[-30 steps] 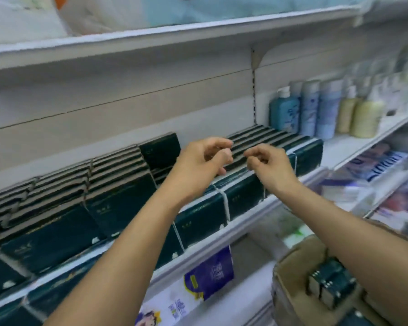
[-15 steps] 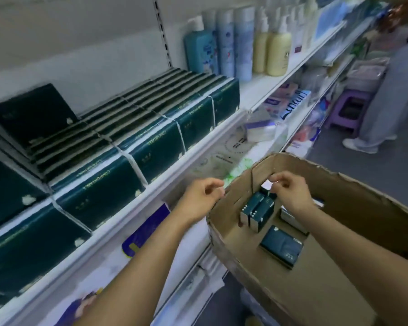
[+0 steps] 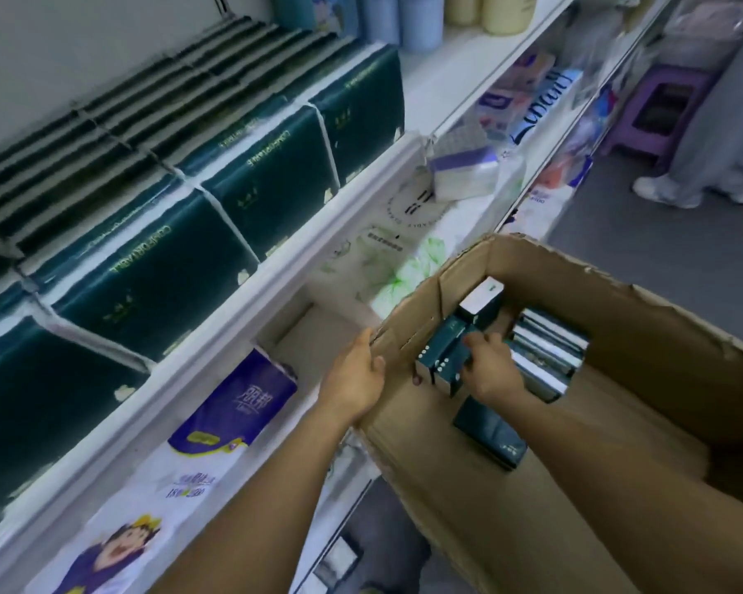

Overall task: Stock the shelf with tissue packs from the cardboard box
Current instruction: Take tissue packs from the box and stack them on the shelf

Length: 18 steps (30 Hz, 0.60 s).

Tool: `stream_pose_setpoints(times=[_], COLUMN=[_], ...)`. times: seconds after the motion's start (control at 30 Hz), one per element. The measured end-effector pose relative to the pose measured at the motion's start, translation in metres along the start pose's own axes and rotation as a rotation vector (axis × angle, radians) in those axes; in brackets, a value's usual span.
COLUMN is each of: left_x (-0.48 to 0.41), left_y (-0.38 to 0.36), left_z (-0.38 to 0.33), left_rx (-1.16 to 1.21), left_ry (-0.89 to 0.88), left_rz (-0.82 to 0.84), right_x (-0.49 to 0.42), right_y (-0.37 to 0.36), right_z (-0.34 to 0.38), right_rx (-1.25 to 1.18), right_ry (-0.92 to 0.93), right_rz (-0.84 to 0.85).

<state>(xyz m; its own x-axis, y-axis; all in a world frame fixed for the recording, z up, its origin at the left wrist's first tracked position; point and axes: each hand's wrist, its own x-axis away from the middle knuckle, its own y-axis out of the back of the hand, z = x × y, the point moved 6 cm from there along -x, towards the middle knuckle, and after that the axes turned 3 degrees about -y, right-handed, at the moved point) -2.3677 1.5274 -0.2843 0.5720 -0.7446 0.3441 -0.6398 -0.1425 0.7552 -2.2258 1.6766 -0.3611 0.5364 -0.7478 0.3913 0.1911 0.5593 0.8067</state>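
Gripping a couple of dark green tissue packs [image 3: 440, 358] with the right hand [image 3: 490, 373], curled round them, deep in the cardboard box [image 3: 618, 319] beside the shelf [image 3: 361, 182]. Bracing the box wall with the left hand [image 3: 354, 379], laid flat. Probably light, squishy, slick-wrapped, so better squeezed across the sides.

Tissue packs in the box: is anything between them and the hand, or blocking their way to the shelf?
Nothing visible. The right hand grips the tissue packs in the open-topped cardboard box. The shelf looks full along its front with stocked packs, though.
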Motion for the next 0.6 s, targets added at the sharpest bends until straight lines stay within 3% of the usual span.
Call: stream_pose_setpoints(times=[0.1,0.2,0.6], left_x=[-0.007,-0.006,-0.006], left_y=[-0.005,-0.006,-0.008], left_z=[0.005,0.009,0.006], left_rx=[-0.081,-0.133,-0.150], left_ry=[-0.042,-0.073,0.011], left_rz=[-0.017,-0.060,-0.074], right_x=[-0.009,-0.017,-0.011], right_y=[-0.004,-0.015,-0.020], right_z=[0.010,0.004,0.013], right_rx=[0.425,0.643,0.879], right_ry=[0.240,0.316,0.559], right_rz=[-0.092,-0.083,-0.052])
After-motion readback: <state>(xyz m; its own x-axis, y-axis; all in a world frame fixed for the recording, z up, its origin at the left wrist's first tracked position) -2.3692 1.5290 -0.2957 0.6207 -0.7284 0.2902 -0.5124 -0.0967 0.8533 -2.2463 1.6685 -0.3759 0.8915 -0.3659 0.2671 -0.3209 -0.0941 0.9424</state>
